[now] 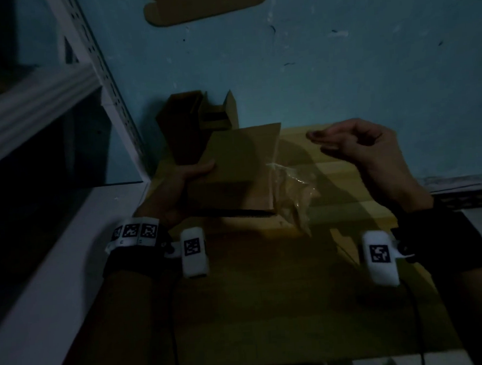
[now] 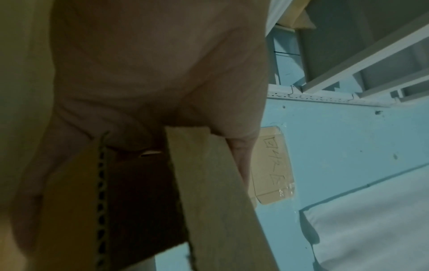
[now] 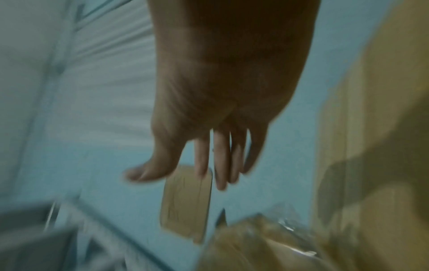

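- The left grip (image 1: 189,180) grasps the cardboard box (image 1: 238,165) by its left side, thumb on top. It holds the box tilted over the table (image 1: 270,307), probably to steady it for the other hand.
- The right grip (image 1: 356,144) hangs released and empty, right of the box, fingers straight. It is likely poised for the clear plastic bag (image 1: 294,196) at the box's right edge; whether bag and box touch is unclear.
- Only the left wrist view shows a corrugated box edge running into the palm, and handwriting on a cardboard sign (image 2: 271,165) taped to the wall.
- The right wrist view, though blurred, confirms bare fingers (image 3: 220,161).
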`<state>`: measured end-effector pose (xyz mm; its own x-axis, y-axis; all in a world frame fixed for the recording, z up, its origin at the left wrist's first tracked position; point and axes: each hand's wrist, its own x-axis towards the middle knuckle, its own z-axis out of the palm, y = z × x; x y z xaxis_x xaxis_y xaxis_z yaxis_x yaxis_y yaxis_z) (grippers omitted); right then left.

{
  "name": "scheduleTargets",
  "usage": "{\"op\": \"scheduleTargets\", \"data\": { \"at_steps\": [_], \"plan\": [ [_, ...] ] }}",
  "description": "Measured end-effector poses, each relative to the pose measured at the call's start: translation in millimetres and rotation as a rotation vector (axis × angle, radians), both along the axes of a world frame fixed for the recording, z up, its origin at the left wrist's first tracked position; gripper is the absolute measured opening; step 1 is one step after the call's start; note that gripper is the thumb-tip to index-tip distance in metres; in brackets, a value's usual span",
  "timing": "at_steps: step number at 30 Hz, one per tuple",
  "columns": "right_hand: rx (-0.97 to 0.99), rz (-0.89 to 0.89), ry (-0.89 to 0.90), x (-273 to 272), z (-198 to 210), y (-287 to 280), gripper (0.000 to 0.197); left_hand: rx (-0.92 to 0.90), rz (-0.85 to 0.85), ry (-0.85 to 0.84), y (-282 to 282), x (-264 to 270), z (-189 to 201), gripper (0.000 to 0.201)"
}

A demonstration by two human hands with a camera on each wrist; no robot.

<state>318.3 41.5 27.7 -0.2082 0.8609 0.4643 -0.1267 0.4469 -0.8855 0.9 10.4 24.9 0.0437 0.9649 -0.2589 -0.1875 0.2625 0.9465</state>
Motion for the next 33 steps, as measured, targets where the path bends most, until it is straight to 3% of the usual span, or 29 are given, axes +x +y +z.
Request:
{"op": "scheduleTargets", "data": {
  "at_steps": [2, 6, 11, 17, 24, 33],
  "plan": [
    [0.091, -0.143, -0.043, -8, 3, -3, 0.014, 0.004, 0.006, 0.01, 0, 3, 0, 0.048],
    [0.117, -0.106, -0.319, -28, 0, -9, 0.039, 0.034, 0.044, 0.045, 2, 12, -2, 0.027],
    [0.095, -0.043, -0.492, -45, -17, -7, 0.023, 0.013, 0.06, 0.087, 3, 18, -1, 0.023],
    [0.114, 0.003, -0.482, -47, -25, -4, 0.019, -0.032, -0.022, 0.063, 1, 23, 2, 0.021],
    [0.11, -0.063, -0.382, -49, -28, -4, 0.018, -0.114, -0.106, 0.164, -1, 22, 5, 0.05],
    [0.043, -0.287, -0.348, -45, -34, 9, 0.023, -0.144, -0.147, 0.205, -4, 18, 5, 0.035]
  ]
}}
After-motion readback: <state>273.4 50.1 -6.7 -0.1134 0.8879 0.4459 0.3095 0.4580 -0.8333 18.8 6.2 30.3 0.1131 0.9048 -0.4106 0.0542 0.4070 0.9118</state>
